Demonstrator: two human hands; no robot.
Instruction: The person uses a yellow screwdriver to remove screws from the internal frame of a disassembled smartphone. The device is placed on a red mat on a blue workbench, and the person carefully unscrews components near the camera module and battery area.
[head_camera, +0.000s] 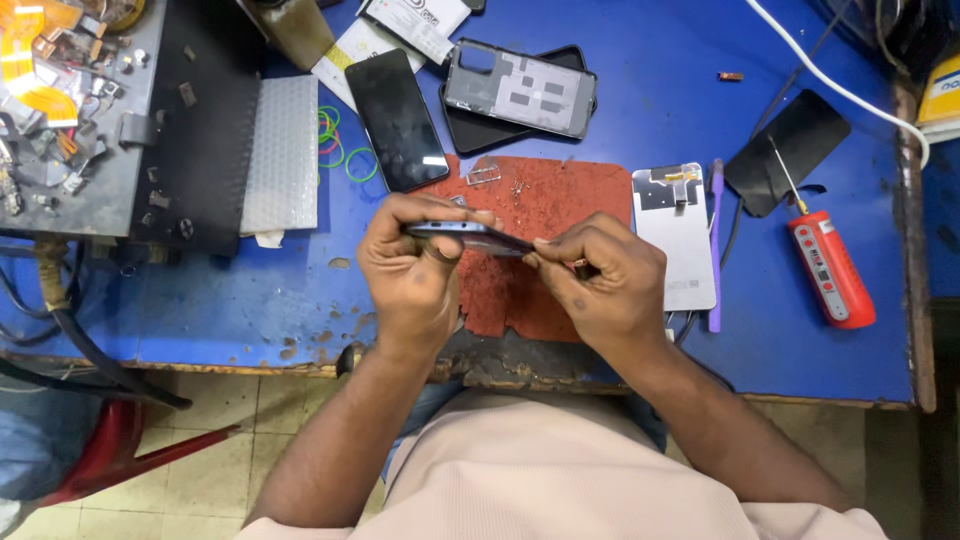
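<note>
Covering the scene: blue workbench, paint worn at the near edge.
Left side: grey metal block strewn with small parts, white bubble-wrap sheet just beside it.
Centre: worn red mat, tiny screws scattered on it, partly hidden under both hands.
Far edge of mat: black phone lying screen up; phone frame with grey inner parts exposed, stacked on a dark panel.
Right of mat: white back cover, purple pry stick just beside it, black screen panel, red-handled screwdriver.
Held item: dark phone, edge-on, above the mat, between both hands.
Left hand: clenched around the phone's left end, fingers curled over the top edge.
Right hand: pinching the phone's right end, small tool at fingertips, too small to tell.
Smallest: green and pink rubber bands near the bubble wrap.
</note>
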